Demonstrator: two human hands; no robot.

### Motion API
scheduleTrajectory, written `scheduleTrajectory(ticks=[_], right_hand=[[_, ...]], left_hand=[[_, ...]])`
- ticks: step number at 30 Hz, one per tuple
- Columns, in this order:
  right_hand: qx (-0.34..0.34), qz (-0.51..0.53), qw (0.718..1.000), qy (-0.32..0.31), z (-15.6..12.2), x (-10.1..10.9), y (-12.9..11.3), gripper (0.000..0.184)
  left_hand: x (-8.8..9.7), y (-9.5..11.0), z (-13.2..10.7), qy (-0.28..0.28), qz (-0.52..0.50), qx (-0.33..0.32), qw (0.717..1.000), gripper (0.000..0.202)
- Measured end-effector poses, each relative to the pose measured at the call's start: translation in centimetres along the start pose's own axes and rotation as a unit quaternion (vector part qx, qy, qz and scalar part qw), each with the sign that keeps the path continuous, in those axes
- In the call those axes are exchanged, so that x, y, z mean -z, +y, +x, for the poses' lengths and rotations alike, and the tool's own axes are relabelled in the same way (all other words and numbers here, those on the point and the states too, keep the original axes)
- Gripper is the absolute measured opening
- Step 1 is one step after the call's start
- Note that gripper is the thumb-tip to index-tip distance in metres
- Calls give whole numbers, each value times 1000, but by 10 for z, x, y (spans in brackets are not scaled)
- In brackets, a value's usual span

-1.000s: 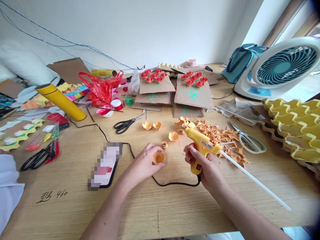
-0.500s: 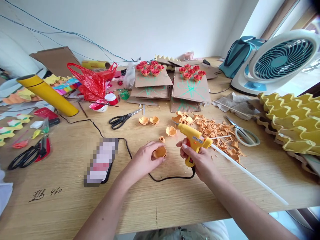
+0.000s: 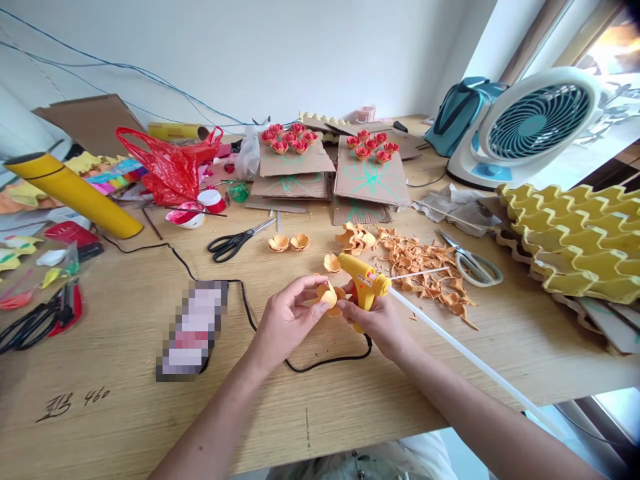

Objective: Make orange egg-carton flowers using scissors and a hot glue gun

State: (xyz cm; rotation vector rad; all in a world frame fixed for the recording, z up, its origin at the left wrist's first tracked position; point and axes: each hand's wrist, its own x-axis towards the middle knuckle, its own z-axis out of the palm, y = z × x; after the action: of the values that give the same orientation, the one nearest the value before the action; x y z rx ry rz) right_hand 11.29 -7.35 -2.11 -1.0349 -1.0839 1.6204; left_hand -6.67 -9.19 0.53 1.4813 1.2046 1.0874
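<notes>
My left hand (image 3: 286, 319) pinches an orange egg-carton flower (image 3: 327, 295), lifted just off the table with its petals tilted up. My right hand (image 3: 383, 328) is wrapped round the handle of a yellow glue gun (image 3: 369, 283); its thumb and finger also reach the flower's right edge. From the back of the gun a long white glue stick (image 3: 465, 353) slants toward the right forearm. The nozzle points left, close behind the flower. Beyond my hands sit more orange flower cups, one (image 3: 332, 263) beside the nozzle and two (image 3: 300, 243) farther left.
Orange offcuts (image 3: 420, 263) lie right of the gun, beside grey-handled scissors (image 3: 477, 265). Black scissors (image 3: 235, 244) and a blurred-out phone (image 3: 194, 327) are to the left. Red flowers (image 3: 373, 143) stand on cardboard behind. Yellow egg trays (image 3: 570, 237) and a fan (image 3: 543, 127) are on the right.
My left hand has raised and tipped an orange flower from the table. My right hand has brought the glue gun left, its fingers now touching the flower. The view has turned slightly right.
</notes>
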Motion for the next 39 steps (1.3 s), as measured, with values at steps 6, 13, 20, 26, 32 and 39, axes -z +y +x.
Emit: scheduleTrajectory(ticks=[6,13,20,26,32,39], right_hand=[[-4,-44,998,46,3,4,0,39],[45,-5,997,65,3,10,-3,35],[44,-18,999,15,-2,4,-4,35],[26,-50,998,-9,-6,-3,-6,31],[72,-126,989,20,-4,-2,-5,23],[58,-131,990,18,-5,3,-3,30]], left_hand=[[9,-3,2,54,-103,14,993,49],[4,-9,4,46,65,24,997,49],[-17,-23,-1,-15,72,34,997,62],[-23,-30,0,-26,-28,59,997,58],[-20,-22,2,-61,-143,110,982,56],[-19,-18,2,-93,-188,113,971,54]])
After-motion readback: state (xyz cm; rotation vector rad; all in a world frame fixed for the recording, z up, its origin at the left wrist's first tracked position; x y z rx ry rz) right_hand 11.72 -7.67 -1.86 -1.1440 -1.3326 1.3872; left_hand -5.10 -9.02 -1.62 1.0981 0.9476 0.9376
